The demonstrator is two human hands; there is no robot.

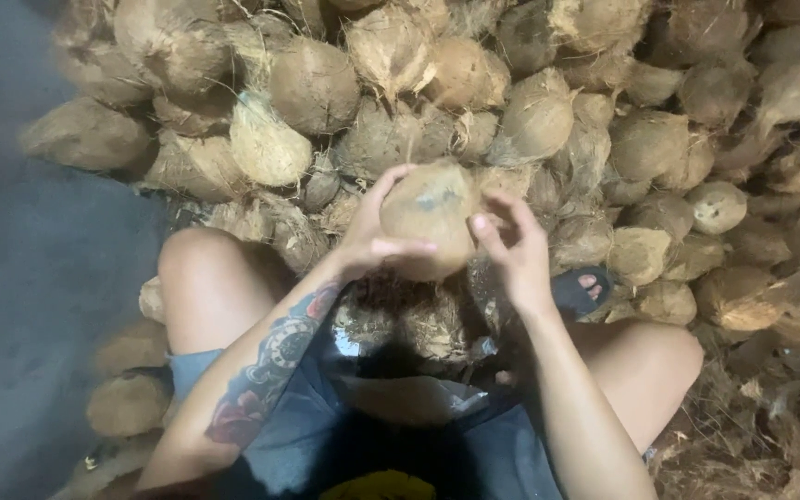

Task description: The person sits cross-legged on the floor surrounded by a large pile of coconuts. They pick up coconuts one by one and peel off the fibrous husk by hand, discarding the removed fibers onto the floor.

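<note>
I have one husked coconut (430,215) up in front of me, gripped between both hands above my knees. My left hand (370,243) wraps its near side, fingers (409,246) curled across the shell and thumb hooked over the top. My right hand (511,245) sits against the other side, fingers half open and spread, touching the shell more than clamping it.

This nut looks mostly clean: smooth brown shell with a dark patch on top and only thin fibre left around it. Directly below my fingers, between my thighs, sits a clump of torn husk (400,324), so I judge the stripping on this one is nearly finished.

Beyond my fingers rises a big heap of coconuts (548,111), many shaggy with fibre. Loose husk litter (752,435) lies on the floor to my right. A few more nuts (127,398) rest by my left thigh.
</note>
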